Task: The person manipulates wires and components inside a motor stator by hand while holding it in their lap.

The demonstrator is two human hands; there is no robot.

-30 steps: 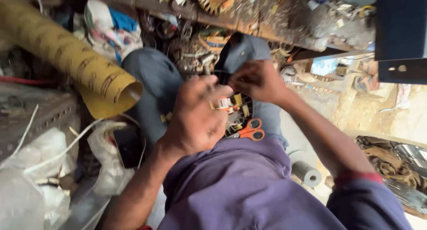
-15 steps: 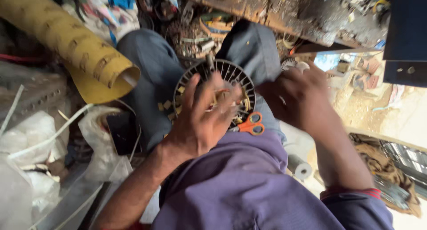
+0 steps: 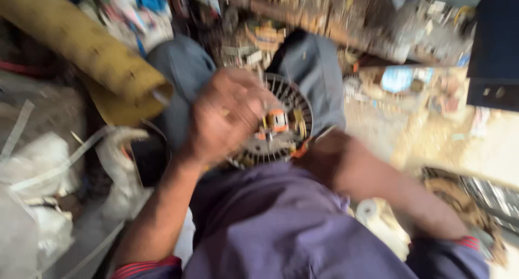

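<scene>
The view is motion-blurred. A round metal motor part [image 3: 294,103] with a slotted rim and orange and yellow bits near its centre rests on my lap, between my grey-trousered knees. My left hand [image 3: 224,117] lies over its left half with the fingers curled onto it. My right hand [image 3: 324,157] sits low at the part's lower right edge, against my purple shirt. Blur hides its fingers, so I cannot tell whether it grips anything. A sliver of orange [image 3: 300,149] shows under the rim.
A thick yellow cardboard tube [image 3: 97,63] slants in from the upper left. White plastic bags [image 3: 43,165] lie at the left. A shelf cluttered with metal parts [image 3: 335,14] runs along the top. A white tape roll [image 3: 370,209] and a rope coil [image 3: 465,198] lie at the right.
My left hand's spread fingers have curled over the round part. My right hand has dropped from the part's upper right to its lower edge. The camera has swung, blurring the view.
</scene>
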